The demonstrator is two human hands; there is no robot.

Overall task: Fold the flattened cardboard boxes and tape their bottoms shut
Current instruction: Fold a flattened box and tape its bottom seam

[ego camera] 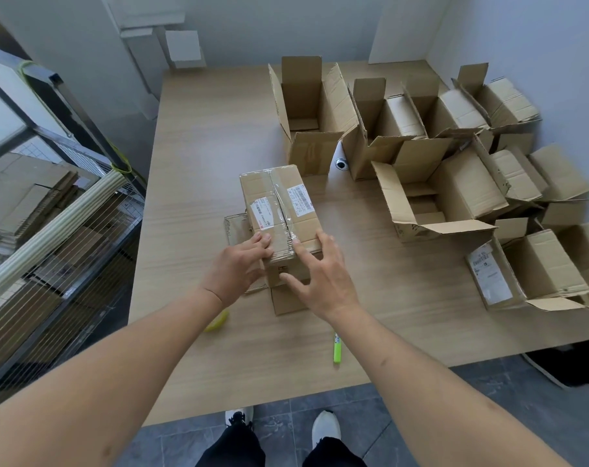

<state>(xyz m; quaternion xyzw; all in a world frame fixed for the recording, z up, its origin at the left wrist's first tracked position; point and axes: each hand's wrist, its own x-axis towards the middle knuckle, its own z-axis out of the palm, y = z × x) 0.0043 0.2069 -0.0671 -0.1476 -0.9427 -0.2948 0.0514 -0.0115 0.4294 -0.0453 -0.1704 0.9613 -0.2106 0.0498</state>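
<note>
While both hands rest on the near end of the box (279,203), no grip is curled shut. The left hand (237,269) lies flat with straight fingers on the top near corner. The right hand (320,278) is spread wide, one finger pressing the clear tape (281,200) down over the edge and the thumb touching the near side. Nothing is held or pinched.

The box sits bottom up near the middle of the desk (202,146), and its tape runs along the seam from far end to near end. A flat piece of cardboard (234,225) lies under it on the left.

It looks like the taping step is almost done, and the hands are rubbing the tape end so it sticks. Next, I think the box needs turning over and moving to the open boxes (421,156) that fill the desk's far right corner.

A green marker (337,348) lies near the desk's front edge, and something yellow (217,323) peeks out beside the left arm.
</note>
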